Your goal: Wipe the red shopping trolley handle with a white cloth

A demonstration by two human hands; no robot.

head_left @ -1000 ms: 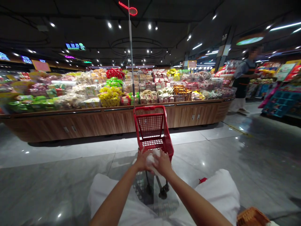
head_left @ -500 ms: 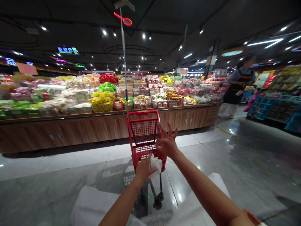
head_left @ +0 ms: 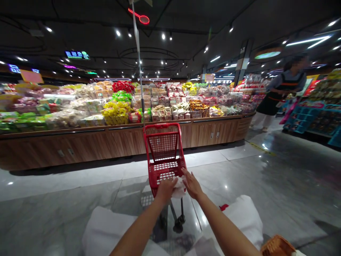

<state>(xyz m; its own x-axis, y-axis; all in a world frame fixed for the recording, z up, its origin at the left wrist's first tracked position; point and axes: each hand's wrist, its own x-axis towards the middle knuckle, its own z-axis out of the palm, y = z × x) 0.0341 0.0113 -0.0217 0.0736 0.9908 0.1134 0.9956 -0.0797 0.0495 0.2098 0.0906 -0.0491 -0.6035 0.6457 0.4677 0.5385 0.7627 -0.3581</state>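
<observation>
A small red shopping cart (head_left: 163, 149) with a tall thin pole stands on the floor right in front of me. My left hand (head_left: 165, 189) is closed on a crumpled white tissue (head_left: 179, 188) pressed against the cart's near edge. My right hand (head_left: 192, 184) lies next to it with fingers stretched flat on the tissue and the cart's rim. White trousers (head_left: 241, 217) show below my arms.
A long wooden display counter (head_left: 106, 140) piled with packaged snacks runs across behind the cart. A person in a dark apron (head_left: 279, 90) stands at the right by blue crates (head_left: 306, 119). Glossy grey floor tiles spread around. A woven basket (head_left: 277, 246) edge shows at bottom right.
My right hand, raised with spread fingers half a second ago, has come back down onto the tissue at the cart's edge. My left hand stayed on the tissue.
</observation>
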